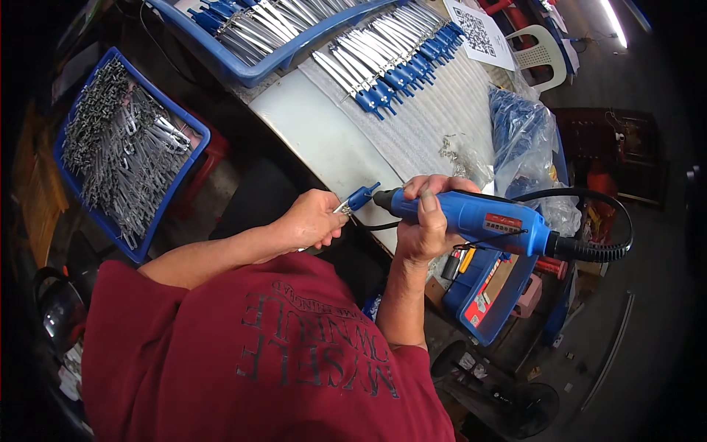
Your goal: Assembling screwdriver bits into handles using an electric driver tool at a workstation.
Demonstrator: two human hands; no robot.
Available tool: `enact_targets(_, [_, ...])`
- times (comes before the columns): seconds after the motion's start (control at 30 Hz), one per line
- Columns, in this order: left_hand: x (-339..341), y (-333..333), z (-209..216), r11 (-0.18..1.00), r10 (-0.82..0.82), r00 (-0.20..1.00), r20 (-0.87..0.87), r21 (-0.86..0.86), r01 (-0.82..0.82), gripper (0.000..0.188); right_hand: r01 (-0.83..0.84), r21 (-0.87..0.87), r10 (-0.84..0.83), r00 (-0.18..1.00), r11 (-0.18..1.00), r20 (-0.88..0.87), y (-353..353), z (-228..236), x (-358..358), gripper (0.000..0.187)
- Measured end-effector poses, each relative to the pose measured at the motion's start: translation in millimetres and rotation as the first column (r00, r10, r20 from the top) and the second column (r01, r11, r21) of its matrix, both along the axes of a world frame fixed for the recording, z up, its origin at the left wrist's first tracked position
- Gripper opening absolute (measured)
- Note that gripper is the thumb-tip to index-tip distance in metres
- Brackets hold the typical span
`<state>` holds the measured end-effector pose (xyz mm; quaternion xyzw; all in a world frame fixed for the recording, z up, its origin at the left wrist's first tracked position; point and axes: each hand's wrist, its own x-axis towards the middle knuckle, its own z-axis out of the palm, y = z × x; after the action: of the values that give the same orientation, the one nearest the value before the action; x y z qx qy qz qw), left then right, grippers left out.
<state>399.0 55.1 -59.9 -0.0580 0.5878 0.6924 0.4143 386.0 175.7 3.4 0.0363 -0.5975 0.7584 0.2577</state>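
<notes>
My left hand (311, 219) is closed around a slim metal piece with a blue plastic end (361, 197), which points up and to the right. My right hand (426, 225) wraps round a blue corded electric screwdriver (490, 219), held nearly level. Its dark nose is right at the blue end; whether the tip touches it is too small to tell. Both hands are over the near edge of the white worktable (302, 121). Farther back, a row of similar metal pieces with blue ends (398, 74) lies on a foam sheet (442, 110).
A blue tray (254, 72) of blue-ended pieces stands at the back. On the left, a blue crate (147, 228) holds many bare metal parts. Small screws (449, 147) and a clear plastic bag (523, 132) lie to the right. Below the screwdriver is a blue bin (490, 335).
</notes>
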Motion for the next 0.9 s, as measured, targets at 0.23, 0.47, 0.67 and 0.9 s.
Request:
enact_targets(0.23, [0.6,-1.2,-2.2,0.999,-0.037,0.999,0.009,0.001,0.037,0.014,-0.003,0.011,0.003,1.000,1.000,-0.002,-0.3,-1.1,-0.9,0.038])
enact_targets(0.47, [0.0,-2.7,1.4,0.999,-0.027,0.999,0.033,0.020,0.027,0.013,0.033,0.032,-0.034,0.999,0.999,0.002,-8.4,1.2,-3.3,0.034])
enact_targets(0.67, [-1.1,-1.8,2.2,1.000,-0.018,0.999,0.034,0.018,0.017,0.013,0.014,0.117,-0.022,0.998,0.993,0.066,-9.7,2.2,-11.3,0.031])
enact_targets(0.9, [-3.2,0.1,-3.7,1.000,-0.002,1.000,0.018,0.031,0.001,0.013,-0.003,0.247,-0.028,0.992,0.969,0.119,-6.0,-4.2,-13.1,0.038])
